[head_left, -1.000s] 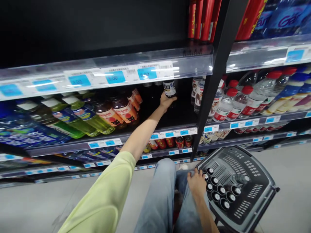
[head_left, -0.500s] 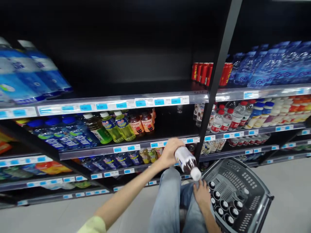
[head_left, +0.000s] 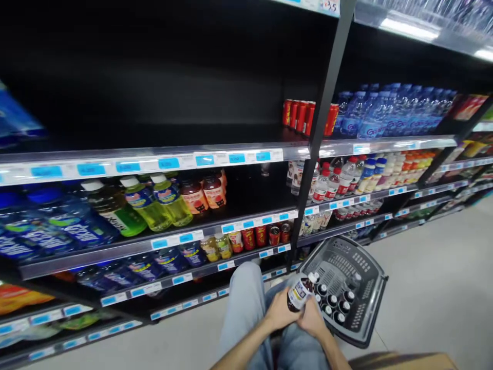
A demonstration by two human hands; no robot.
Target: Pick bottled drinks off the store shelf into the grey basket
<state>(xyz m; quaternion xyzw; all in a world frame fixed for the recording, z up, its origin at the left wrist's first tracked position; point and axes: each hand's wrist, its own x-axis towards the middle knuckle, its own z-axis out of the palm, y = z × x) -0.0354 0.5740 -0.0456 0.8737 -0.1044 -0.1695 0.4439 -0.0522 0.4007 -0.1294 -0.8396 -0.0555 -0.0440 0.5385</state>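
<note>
In front of my knees, my left hand (head_left: 283, 310) is wrapped round the lower part of a dark drink bottle (head_left: 299, 294) with a white cap and a pale label. The bottle leans, its cap pointing up and to the right. My right hand (head_left: 311, 317) closes against the bottle's right side, touching it next to the left hand; some of its fingers are hidden. Just beyond my right hand is a grey shopping basket (head_left: 367, 329), where several dark bottles (head_left: 332, 300) with white caps stand upright.
Ahead runs a black shelf unit (head_left: 162, 146). It holds green tea bottles (head_left: 140, 203), red cans (head_left: 302, 117) and blue-capped water bottles (head_left: 379, 115). A dark upright post (head_left: 327, 97) divides the shelves. A cardboard box (head_left: 404, 361) lies at the bottom right.
My left hand has brought the bottle down and turned its cap upward. My right hand has come off my leg onto the bottle. The view has swung to the right.
</note>
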